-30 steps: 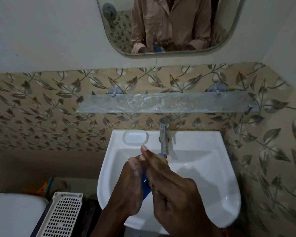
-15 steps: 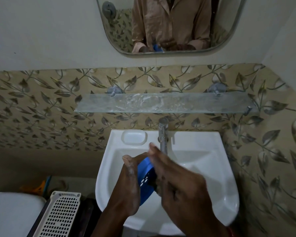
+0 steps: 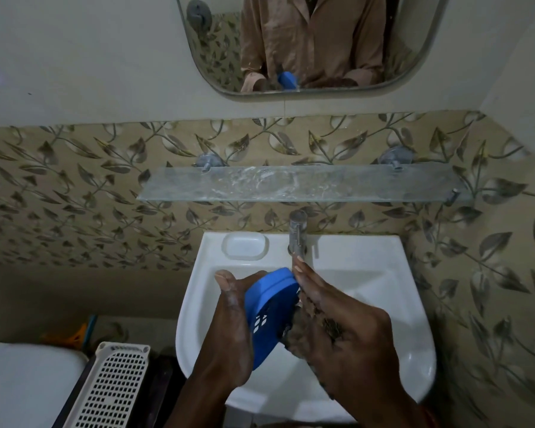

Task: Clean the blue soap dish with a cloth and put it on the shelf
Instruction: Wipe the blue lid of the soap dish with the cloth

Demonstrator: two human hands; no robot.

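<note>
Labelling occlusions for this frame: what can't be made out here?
Head view, the only one:
- Cloth: mostly hidden under the right hand; only a dark scrap shows.
- Blue soap dish: its far side is covered by both hands; the left hand hides its left edge.
- Tap spout tip: hidden behind the right fingertips, so running water cannot be told.
- Sink drain: hidden by the hands.

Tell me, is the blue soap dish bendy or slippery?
The blue soap dish probably isn't bendy: it keeps its shape, tilted on edge in the left hand. It seems light, held by one hand. Whether it is wet, hence slippery, can't be told.
</note>
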